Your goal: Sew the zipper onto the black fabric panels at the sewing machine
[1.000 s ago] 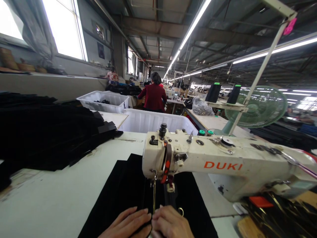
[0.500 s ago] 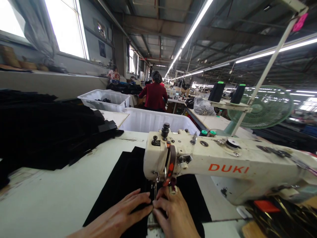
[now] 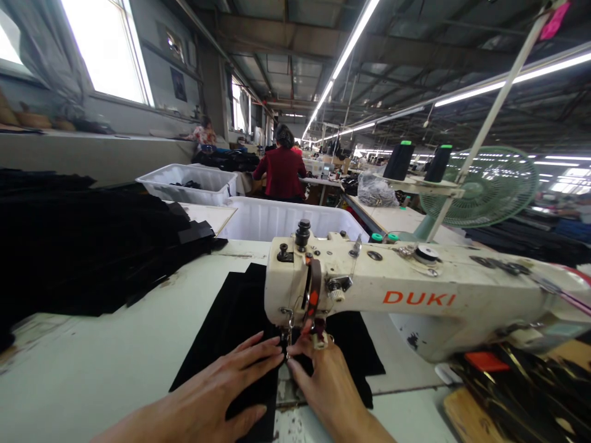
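The left hand (image 3: 226,384) lies flat and open, palm down, on the black cloth (image 3: 231,320), its fingers spread and stretched forward so that the tips press the cloth just left of the needle (image 3: 289,335). It grips nothing; it only bears down on the fabric. The right hand (image 3: 323,378) rests on the same cloth just right of the needle, fingers drawn close together and bent, their tips at the foot of the sewing machine (image 3: 397,295); whether they pinch the cloth or merely push it cannot be told. The two hands nearly touch at the fingertips, with the needle between them. The cloth runs under both hands and onward beneath the machine head, lying flat on the pale table (image 3: 92,363). Both forearms come in from the lower edge, angling inward toward the needle. Well to the left of the left hand sits a pile of black fabric (image 3: 83,246), and beyond the machine stands a white bin (image 3: 281,221).
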